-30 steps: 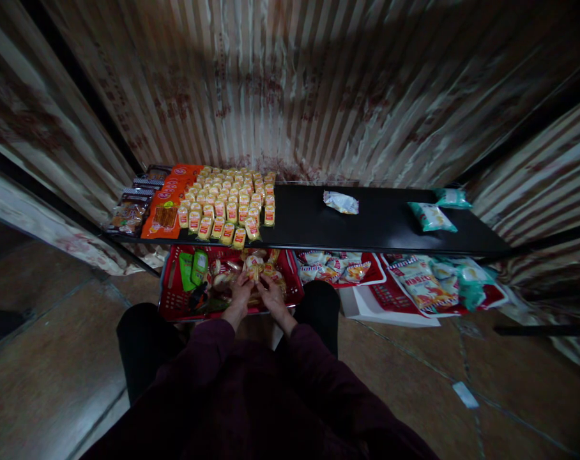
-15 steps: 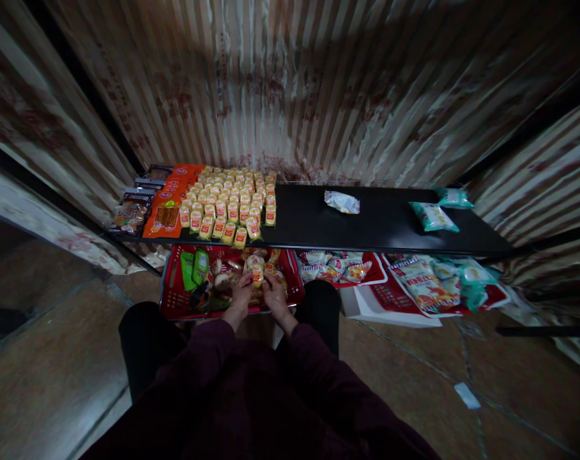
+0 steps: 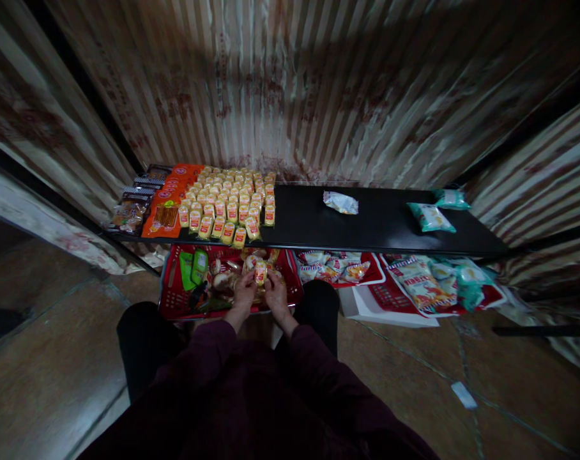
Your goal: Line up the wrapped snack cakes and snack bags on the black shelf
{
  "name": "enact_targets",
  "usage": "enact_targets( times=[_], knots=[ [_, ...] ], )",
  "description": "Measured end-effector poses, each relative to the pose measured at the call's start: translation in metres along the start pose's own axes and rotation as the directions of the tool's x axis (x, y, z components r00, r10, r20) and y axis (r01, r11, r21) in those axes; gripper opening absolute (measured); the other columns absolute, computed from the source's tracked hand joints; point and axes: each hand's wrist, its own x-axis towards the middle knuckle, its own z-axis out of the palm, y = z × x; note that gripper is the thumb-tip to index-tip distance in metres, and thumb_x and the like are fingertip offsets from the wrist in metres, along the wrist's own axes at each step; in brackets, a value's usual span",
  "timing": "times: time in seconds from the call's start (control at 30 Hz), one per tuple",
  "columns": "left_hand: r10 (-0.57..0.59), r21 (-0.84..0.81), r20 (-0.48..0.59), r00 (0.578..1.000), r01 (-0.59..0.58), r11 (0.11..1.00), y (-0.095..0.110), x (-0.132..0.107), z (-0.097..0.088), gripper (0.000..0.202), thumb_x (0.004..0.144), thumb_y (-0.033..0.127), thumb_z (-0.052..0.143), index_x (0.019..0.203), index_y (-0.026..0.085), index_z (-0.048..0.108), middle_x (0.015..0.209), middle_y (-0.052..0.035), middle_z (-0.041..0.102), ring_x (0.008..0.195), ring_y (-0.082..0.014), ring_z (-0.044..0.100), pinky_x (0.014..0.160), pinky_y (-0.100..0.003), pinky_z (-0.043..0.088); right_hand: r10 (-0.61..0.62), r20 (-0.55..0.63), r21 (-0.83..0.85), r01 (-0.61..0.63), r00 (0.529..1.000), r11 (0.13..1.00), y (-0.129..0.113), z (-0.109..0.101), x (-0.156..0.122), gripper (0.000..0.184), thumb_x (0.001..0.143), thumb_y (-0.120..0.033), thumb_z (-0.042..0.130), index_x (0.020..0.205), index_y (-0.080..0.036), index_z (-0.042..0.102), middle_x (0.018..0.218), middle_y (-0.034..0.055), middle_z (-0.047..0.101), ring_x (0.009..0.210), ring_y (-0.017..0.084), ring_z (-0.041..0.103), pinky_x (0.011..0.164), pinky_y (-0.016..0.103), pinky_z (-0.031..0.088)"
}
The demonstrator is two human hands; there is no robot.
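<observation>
Both hands are over a red basket point(image 3: 172, 300) of mixed snack packets on the floor. My left hand point(image 3: 244, 289) and my right hand point(image 3: 276, 291) are closed together on a small yellow snack packet point(image 3: 260, 273), held upright just above the basket's contents. Green packets point(image 3: 193, 267) lie in the basket's left part. Above it, a black shelf point(image 3: 347, 223) carries several rows of the same yellow packets point(image 3: 227, 204) at its left end.
Orange packs point(image 3: 168, 199) and dark packs point(image 3: 129, 214) lie at the shelf's far left. A white packet point(image 3: 340, 202) and teal packets point(image 3: 431, 217) lie further right. More red baskets point(image 3: 405, 291) of snacks stand under the shelf. A striped curtain hangs behind.
The yellow packet has come up out of the basket between both hands. The hands shifted slightly toward each other and upward.
</observation>
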Motion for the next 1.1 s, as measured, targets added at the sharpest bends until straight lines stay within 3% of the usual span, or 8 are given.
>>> enact_targets(
  times=[0.13, 0.47, 0.8, 1.1],
  knots=[
    [0.052, 0.089, -0.009, 0.999, -0.051, 0.995, 0.003, 0.0, 0.004, 0.039, 0.069, -0.003, 0.055, 0.102, 0.013, 0.067, 0.108, -0.0111, 0.068, 0.101, -0.0165, 0.063, 0.096, -0.033, 0.045, -0.011, -0.02, -0.05, 0.01, 1.0, 0.999, -0.004, -0.003, -0.001, 0.039, 0.081, -0.024, 0.041, 0.111, -0.014, 0.065, 0.109, 0.0125, 0.068, 0.101, 0.023, 0.062, 0.093, 0.037, 0.046],
    [0.191, 0.175, 0.095, 0.977, -0.205, 0.963, 0.01, 0.005, 0.018, 0.042, 0.073, 0.0, 0.052, 0.111, 0.014, 0.064, 0.114, -0.0102, 0.066, 0.106, -0.0161, 0.061, 0.1, -0.034, 0.045, -0.105, -0.096, -0.055, 0.1, 0.99, 0.993, -0.025, -0.02, 0.0, 0.04, 0.086, -0.03, 0.038, 0.115, -0.016, 0.062, 0.109, 0.0118, 0.068, 0.095, 0.022, 0.064, 0.086, 0.034, 0.049],
    [0.388, 0.466, 0.16, 0.908, -0.416, 0.781, 0.045, 0.01, 0.039, 0.037, 0.076, 0.005, 0.052, 0.108, 0.018, 0.064, 0.111, -0.007, 0.066, 0.1, -0.0148, 0.061, 0.094, -0.032, 0.046, -0.13, -0.146, -0.024, 0.128, 0.981, 0.991, -0.051, -0.033, 0.025, 0.041, 0.086, -0.03, 0.038, 0.118, -0.017, 0.06, 0.116, 0.0106, 0.065, 0.101, 0.021, 0.062, 0.09, 0.033, 0.046],
    [0.43, 0.598, 0.145, 0.891, -0.425, 0.679, 0.068, 0.026, 0.058, 0.038, 0.078, 0.009, 0.049, 0.112, 0.019, 0.063, 0.11, -0.0072, 0.066, 0.101, -0.0162, 0.06, 0.094, -0.03, 0.044, -0.181, -0.144, -0.069, 0.172, 0.973, 0.983, -0.069, -0.04, 0.054, 0.042, 0.087, -0.031, 0.037, 0.12, -0.016, 0.058, 0.114, 0.011, 0.066, 0.098, 0.022, 0.062, 0.088, 0.033, 0.046]
  ],
)
